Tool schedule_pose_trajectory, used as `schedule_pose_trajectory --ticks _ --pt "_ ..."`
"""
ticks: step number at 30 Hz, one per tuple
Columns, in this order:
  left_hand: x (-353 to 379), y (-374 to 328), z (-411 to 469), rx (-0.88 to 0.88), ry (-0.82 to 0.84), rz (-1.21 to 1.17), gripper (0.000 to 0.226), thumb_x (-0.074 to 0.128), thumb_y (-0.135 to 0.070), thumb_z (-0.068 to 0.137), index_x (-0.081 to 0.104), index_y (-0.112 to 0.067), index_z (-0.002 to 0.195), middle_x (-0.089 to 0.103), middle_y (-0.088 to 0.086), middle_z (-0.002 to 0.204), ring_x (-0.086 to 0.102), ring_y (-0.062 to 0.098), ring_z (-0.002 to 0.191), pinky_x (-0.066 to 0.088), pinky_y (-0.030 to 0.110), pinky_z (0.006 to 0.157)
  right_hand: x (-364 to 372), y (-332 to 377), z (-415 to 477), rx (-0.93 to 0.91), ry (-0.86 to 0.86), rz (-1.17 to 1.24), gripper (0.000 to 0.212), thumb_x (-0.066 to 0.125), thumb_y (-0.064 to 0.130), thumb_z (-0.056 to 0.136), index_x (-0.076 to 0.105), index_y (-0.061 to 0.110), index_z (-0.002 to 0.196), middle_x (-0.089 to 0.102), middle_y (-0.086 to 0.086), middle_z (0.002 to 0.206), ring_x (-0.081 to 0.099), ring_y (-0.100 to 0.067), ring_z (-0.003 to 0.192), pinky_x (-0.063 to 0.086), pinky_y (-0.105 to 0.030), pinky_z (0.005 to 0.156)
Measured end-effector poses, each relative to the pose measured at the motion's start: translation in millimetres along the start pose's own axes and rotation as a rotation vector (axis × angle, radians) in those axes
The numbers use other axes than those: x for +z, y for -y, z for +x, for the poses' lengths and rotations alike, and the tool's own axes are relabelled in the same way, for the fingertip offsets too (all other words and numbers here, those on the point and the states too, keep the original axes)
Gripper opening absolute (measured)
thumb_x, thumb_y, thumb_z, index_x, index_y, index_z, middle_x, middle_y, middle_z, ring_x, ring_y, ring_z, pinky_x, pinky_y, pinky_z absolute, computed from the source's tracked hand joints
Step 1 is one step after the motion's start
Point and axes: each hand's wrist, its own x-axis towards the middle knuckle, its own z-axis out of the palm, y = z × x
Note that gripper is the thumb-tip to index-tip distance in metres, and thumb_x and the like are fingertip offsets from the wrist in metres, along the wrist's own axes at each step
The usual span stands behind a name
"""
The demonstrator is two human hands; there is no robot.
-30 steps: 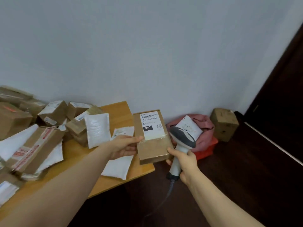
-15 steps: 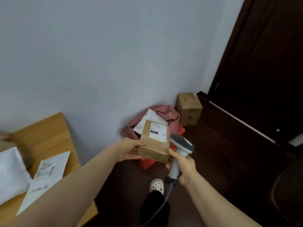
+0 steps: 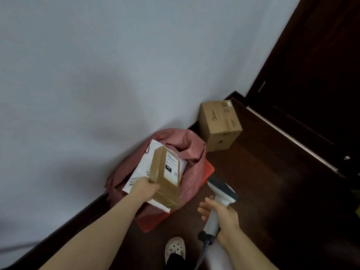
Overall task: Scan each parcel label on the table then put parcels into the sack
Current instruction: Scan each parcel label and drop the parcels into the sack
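Room: pale grey wall [image 3: 97, 84] meeting a dark brown wooden floor [image 3: 263, 191], with a dark door [image 3: 315, 65] at the right.
Sack: crumpled pinkish-red fabric sack [image 3: 194, 151] slumped on the floor against the wall, its mouth open upward.
Mailer: flat white plastic mailer [image 3: 142, 172] lying in the sack's mouth, partly under the parcel.
Parcel: oblong brown cardboard parcel [image 3: 157, 172] with a white printed label [image 3: 171, 168] facing up, held tilted just over the sack and the mailer; whether it touches them I cannot tell.
Left hand: left hand [image 3: 145, 189] grips the parcel's near end, fingers curled around its edge.
Right hand: right hand [image 3: 224, 213] wraps around the scanner's handle, two fingers sticking out loosely to the side.
Scanner: white handheld barcode scanner with a grey head [image 3: 221, 189], held apart from the parcel to its right, a dark cable [image 3: 203, 244] hanging from its base.
Elsewhere: larger brown cardboard box [image 3: 220, 125] stands on the floor beside the sack; a foot in a white clog [image 3: 175, 248] shows below.
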Motion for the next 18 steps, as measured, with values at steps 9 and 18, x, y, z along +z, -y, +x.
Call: schedule_pose_trajectory --ticks 9,18 --pt "59 -9 139 0.053 -0.048 0.184 0.048 0.061 -0.025 0.091 0.048 -0.011 0.135 0.060 0.009 0.128 0.056 0.027 0.117 0.042 0.033 0.098 34 -30 154 0.175 -0.038 -0.041 0.009 0.072 -0.003 0.079 0.067 0.000 0.086 0.070 -0.017 0.065 0.065 -0.020 0.047 0.049 -0.027 0.045" --pt "105 -14 227 0.134 -0.134 0.176 0.054 0.049 -0.015 0.098 0.032 -0.025 0.148 0.058 0.013 0.132 0.055 0.030 0.117 0.040 0.029 0.091 26 -63 227 0.257 -0.028 -0.110 0.012 0.072 0.000 0.081 0.068 0.000 0.092 0.072 -0.017 0.072 0.067 -0.023 0.057 0.051 -0.029 0.051"
